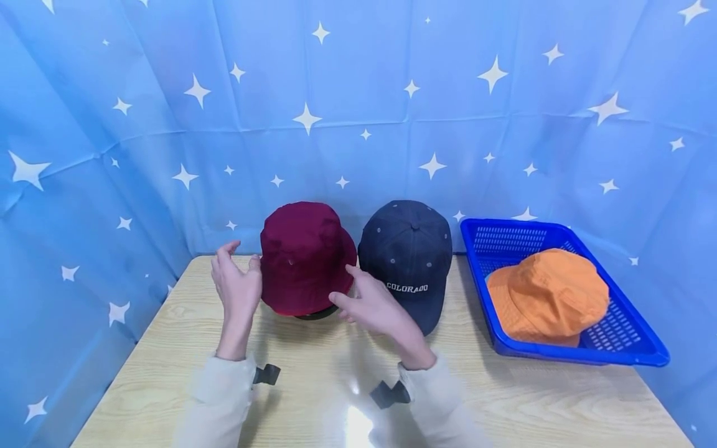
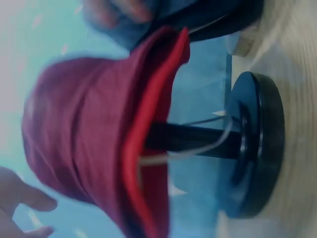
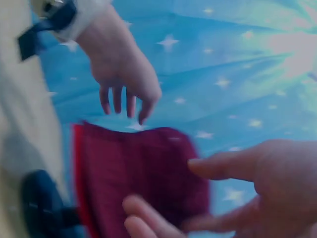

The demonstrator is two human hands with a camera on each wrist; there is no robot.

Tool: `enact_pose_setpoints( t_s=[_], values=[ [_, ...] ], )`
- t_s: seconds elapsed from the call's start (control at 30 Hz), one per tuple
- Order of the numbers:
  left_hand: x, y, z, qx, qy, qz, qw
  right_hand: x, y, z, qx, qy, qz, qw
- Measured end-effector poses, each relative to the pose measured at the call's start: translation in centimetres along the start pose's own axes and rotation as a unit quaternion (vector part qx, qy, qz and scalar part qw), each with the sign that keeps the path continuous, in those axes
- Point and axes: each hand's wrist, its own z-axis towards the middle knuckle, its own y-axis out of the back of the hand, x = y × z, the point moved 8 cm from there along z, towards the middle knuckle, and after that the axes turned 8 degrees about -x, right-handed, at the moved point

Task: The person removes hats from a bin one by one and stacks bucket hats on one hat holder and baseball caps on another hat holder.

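Note:
A maroon bucket hat (image 1: 302,255) with a red underside sits on a black stand (image 2: 255,144), whose round base rests on the table. My left hand (image 1: 238,286) is at the hat's left side, fingers spread and bent loosely. On the other side, my right hand (image 1: 378,305) reaches toward the hat's lower right brim with thumb and fingers apart. The right wrist view has the hat's crown (image 3: 148,168) between both hands, with nothing gripped. Just behind the right hand stands a navy cap (image 1: 406,249) lettered COLORADO.
At the right, a blue plastic basket (image 1: 633,358) holds an orange bucket hat (image 1: 551,295). All of it stands on a light wooden table (image 1: 302,398). A blue curtain (image 1: 358,74) with white stars hangs behind and along the sides.

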Motion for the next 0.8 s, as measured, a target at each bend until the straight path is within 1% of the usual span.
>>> enact_pose_setpoints(
  t_s=[0.07, 0.1, 0.13, 0.17, 0.23, 0.27, 0.3, 0.33, 0.43, 0.53, 0.57, 0.6, 0.7, 0.77, 0.8],
  values=[
    [-2.3, 0.5, -1.0, -0.045, -0.055, -0.006, 0.9975, 1.7, 1.9, -0.8, -0.035, 0.069, 0.009, 0.997],
    [-3.5, 0.7, -1.5, -0.057, -0.078, -0.019, 0.9951, 2.6, 3.0, -1.2, -0.059, 0.113, 0.019, 0.992],
    [-4.5, 0.8, -2.2, -0.064, -0.094, -0.042, 0.9926, 3.3, 4.2, -1.7, -0.085, 0.162, 0.034, 0.983],
    [-5.4, 0.8, -2.8, -0.067, -0.107, -0.069, 0.9896, 4.0, 5.4, -2.4, -0.111, 0.210, 0.048, 0.970],
    [-6.9, 0.5, -4.2, -0.056, -0.123, -0.128, 0.9825, 4.8, 7.9, -3.8, -0.165, 0.295, 0.054, 0.940],
    [-7.5, 0.2, -5.0, -0.045, -0.130, -0.156, 0.9782, 4.8, 9.2, -4.5, -0.191, 0.324, 0.047, 0.925],
    [-8.1, -0.2, -5.9, -0.030, -0.134, -0.182, 0.9737, 4.6, 10.4, -5.1, -0.212, 0.344, 0.041, 0.914],
    [-8.7, -0.6, -6.7, -0.014, -0.140, -0.199, 0.9697, 4.3, 11.7, -5.6, -0.232, 0.353, 0.037, 0.906],
    [-10.4, -2.3, -9.5, 0.057, -0.171, -0.219, 0.9590, 2.5, 15.6, -6.9, -0.289, 0.332, 0.023, 0.898],
    [-11.6, -4.1, -12.4, 0.135, -0.204, -0.213, 0.9459, 0.4, 19.2, -8.0, -0.343, 0.303, 0.009, 0.889],
    [-11.9, -4.8, -13.3, 0.160, -0.214, -0.212, 0.9401, -0.3, 20.3, -8.4, -0.359, 0.291, 0.002, 0.887],
    [-12.1, -5.5, -14.2, 0.183, -0.218, -0.211, 0.9351, -1.0, 21.4, -8.7, -0.378, 0.274, -0.010, 0.884],
    [-12.5, -7.6, -16.6, 0.245, -0.212, -0.208, 0.9230, -3.2, 24.4, -9.5, -0.425, 0.227, -0.063, 0.874],
    [-12.6, -9.0, -18.1, 0.282, -0.197, -0.206, 0.9159, -4.5, 26.3, -10.1, -0.456, 0.180, -0.122, 0.863],
    [-12.6, -9.8, -18.8, 0.301, -0.184, -0.206, 0.9126, -5.1, 27.1, -10.3, -0.464, 0.159, -0.161, 0.856]
  ],
)
